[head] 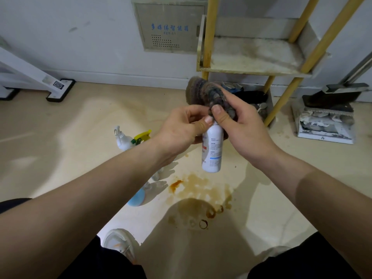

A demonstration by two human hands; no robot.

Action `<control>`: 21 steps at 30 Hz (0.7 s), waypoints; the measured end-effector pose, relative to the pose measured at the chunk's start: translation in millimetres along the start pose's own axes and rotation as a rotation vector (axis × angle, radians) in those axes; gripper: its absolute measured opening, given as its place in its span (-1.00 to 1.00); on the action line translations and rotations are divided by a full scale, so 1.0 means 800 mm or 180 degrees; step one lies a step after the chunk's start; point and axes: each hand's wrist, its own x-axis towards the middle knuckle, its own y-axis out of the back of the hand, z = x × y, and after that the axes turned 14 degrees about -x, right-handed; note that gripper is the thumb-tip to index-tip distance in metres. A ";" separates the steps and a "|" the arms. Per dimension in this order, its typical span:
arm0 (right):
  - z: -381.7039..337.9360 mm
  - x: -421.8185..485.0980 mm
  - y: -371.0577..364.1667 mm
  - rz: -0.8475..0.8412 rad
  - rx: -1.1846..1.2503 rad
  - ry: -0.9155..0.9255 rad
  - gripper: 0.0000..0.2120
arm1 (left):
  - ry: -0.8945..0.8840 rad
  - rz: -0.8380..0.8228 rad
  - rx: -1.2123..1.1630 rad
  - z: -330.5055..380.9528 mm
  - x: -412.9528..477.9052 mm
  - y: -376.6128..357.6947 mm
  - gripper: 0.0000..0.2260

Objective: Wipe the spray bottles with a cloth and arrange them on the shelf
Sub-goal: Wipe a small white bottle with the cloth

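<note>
Above the stained floor (pixel 197 194), my head-camera feed shows both hands meeting in mid-air in front of the shelf (pixel 251 67). I see the left hand (pixel 181 127) with its fingers curled round the upper part of the white bottle (pixel 212 150), the thumb lying near the neck, and the bottle hanging roughly upright below the hand. The right hand (pixel 241 127) grips a dark, bunched cloth (pixel 209 95) and presses it over the bottle's top with the thumb on it; I cannot see the nozzle under the cloth. Down on the floor to the left stand other bottles: a white trigger bottle (pixel 121 139), a yellow-green sprayer (pixel 141 136) just beside it, and a blue bottle (pixel 136 198) partly hidden by the left forearm. The yellow-posted shelf's grimy board holds none of them.
</note>
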 end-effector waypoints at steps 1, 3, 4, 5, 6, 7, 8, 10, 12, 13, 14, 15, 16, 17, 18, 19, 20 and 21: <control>0.001 -0.001 -0.001 0.0001 0.0069 -0.0118 -0.72 | -0.0042 0.0070 0.0023 -0.001 0.000 0.001 -0.85; 0.003 -0.003 -0.003 -0.0075 0.0261 -0.0512 -0.79 | -0.0094 0.0238 0.0021 0.001 0.003 0.004 -0.82; 0.005 -0.004 -0.002 -0.0147 0.0365 -0.0707 -0.78 | -0.0101 0.0326 -0.0022 0.004 0.005 0.007 -0.80; 0.006 -0.005 -0.001 -0.0207 0.0469 -0.0855 -0.78 | -0.0113 0.0388 -0.0071 0.008 0.006 0.010 -0.80; 0.007 -0.006 0.000 -0.0243 0.0541 -0.0926 -0.78 | -0.0136 0.0425 -0.0110 0.012 0.007 0.013 -0.81; 0.008 -0.007 0.002 -0.0258 0.0558 -0.0927 -0.78 | -0.0155 0.0453 -0.0149 0.015 0.008 0.016 -0.81; 0.008 -0.008 0.003 -0.0249 0.0542 -0.0886 -0.79 | -0.0165 0.0483 -0.0196 0.018 0.009 0.018 -0.80; 0.007 -0.008 0.004 -0.0265 0.0486 -0.0827 -0.80 | -0.0160 0.0543 -0.0261 0.020 0.010 0.019 -0.75; 0.009 -0.008 0.000 -0.0412 0.0607 -0.0875 -0.78 | -0.0152 0.0635 -0.0305 0.018 0.010 0.019 -0.73; 0.010 -0.010 -0.003 -0.0514 0.0775 -0.1002 -0.77 | -0.0150 0.0693 -0.0349 0.017 0.010 0.018 -0.72; 0.012 -0.011 -0.006 -0.0623 0.0915 -0.1151 -0.75 | -0.0150 0.0750 -0.0402 0.016 0.010 0.017 -0.73; 0.013 -0.012 -0.009 -0.0700 0.0997 -0.1274 -0.73 | -0.0148 0.0797 -0.0450 0.014 0.009 0.016 -0.74; 0.014 -0.012 -0.010 -0.0736 0.1015 -0.1313 -0.72 | -0.0138 0.0828 -0.0484 0.012 0.009 0.015 -0.75; 0.012 -0.013 -0.011 -0.0754 0.1029 -0.1289 -0.72 | -0.0115 0.0841 -0.0503 0.011 0.008 0.016 -0.77; 0.012 -0.012 -0.012 -0.0759 0.1059 -0.1255 -0.72 | -0.0078 0.0835 -0.0517 0.010 0.008 0.016 -0.78; 0.011 -0.012 -0.011 -0.0762 0.1124 -0.1261 -0.72 | -0.0033 0.0794 -0.0535 0.009 0.008 0.017 -0.80; 0.010 -0.011 -0.011 -0.0771 0.1230 -0.1310 -0.71 | 0.0017 0.0714 -0.0552 0.010 0.008 0.018 -0.81; 0.010 -0.011 -0.009 -0.0816 0.1374 -0.1363 -0.69 | 0.0075 0.0613 -0.0548 0.011 0.008 0.020 -0.81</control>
